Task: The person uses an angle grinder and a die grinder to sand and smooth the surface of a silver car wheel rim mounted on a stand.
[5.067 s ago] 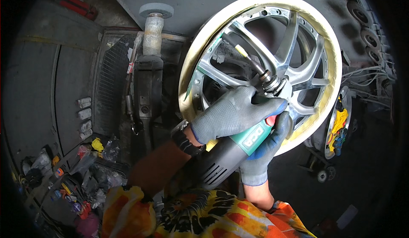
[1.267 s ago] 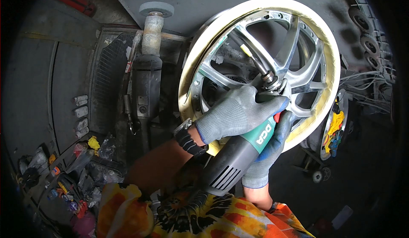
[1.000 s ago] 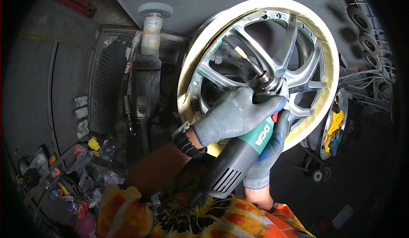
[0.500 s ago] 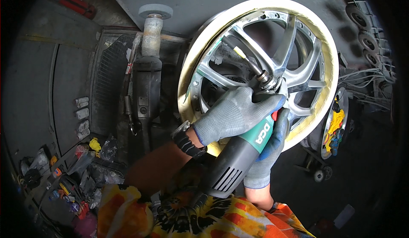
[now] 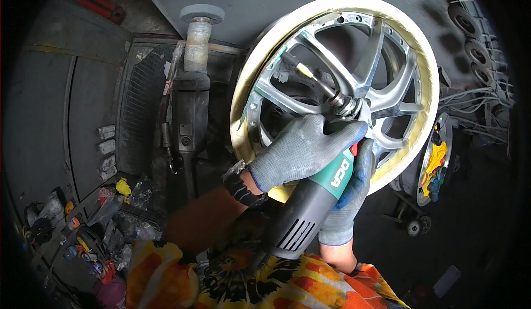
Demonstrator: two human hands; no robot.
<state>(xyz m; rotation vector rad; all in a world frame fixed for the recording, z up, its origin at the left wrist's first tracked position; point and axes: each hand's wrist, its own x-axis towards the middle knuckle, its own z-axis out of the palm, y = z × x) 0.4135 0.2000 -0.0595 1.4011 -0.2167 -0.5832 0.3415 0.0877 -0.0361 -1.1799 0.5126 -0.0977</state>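
An angle grinder [image 5: 307,212] with a black body and a green front section lies slantwise before me. My left hand [image 5: 298,149], in a grey glove, is closed over its head end. My right hand [image 5: 351,193], in a grey glove with blue on it, wraps the green section from the right, beside a red switch. From the head a metal shaft [image 5: 323,86] points up-left, with a pale and dark tip [image 5: 301,68]. That tip is over an opening between spokes of a silver alloy wheel [image 5: 310,108], near its inner rim; I cannot tell whether they touch. Yellowish tape wraps the wheel's outer rim [image 5: 429,96].
Left of the wheel stands a machine [image 5: 191,107] with a grey round wheel on its wrapped shaft. Bags and mixed items [image 5: 105,237] lie at lower left. On the right are another wheel [image 5: 427,184] with a yellow cloth, several small wheels [image 5: 464,21] and cables [image 5: 470,104].
The shaft and its tip have shifted slightly left and down over the wheel. Both hands keep their hold on the angle grinder, moving only a little.
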